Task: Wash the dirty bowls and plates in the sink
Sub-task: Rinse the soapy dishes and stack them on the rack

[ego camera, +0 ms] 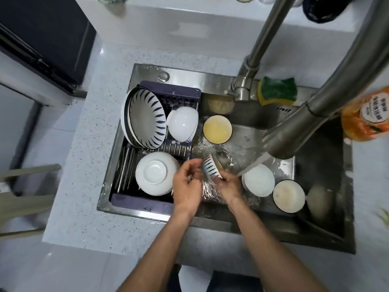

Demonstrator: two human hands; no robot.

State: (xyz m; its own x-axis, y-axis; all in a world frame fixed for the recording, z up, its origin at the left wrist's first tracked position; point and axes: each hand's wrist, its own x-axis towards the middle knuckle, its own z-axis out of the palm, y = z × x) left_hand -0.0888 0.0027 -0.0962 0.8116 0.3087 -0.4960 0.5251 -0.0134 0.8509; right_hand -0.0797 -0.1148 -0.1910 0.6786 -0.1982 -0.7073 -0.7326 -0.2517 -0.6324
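Observation:
A small white bowl with blue stripes (211,167) is tilted on its side over the steel sink (248,114). My right hand (228,185) grips it from below. My left hand (187,178), fingers curled, touches the bowl's left rim. Water runs from the faucet spout (280,142) onto an upturned white bowl (259,179). Beside that sits a dirty black-rimmed bowl (288,196). A bowl with yellowish liquid (217,129) stands at the sink's back.
A purple drying rack (174,92) fills the sink's left half, holding large blue-striped plates (145,118), a white bowl (182,123) and an upturned white bowl (156,173). A green-yellow sponge (277,90) lies behind the faucet base; an orange detergent bottle (366,114) stands at right.

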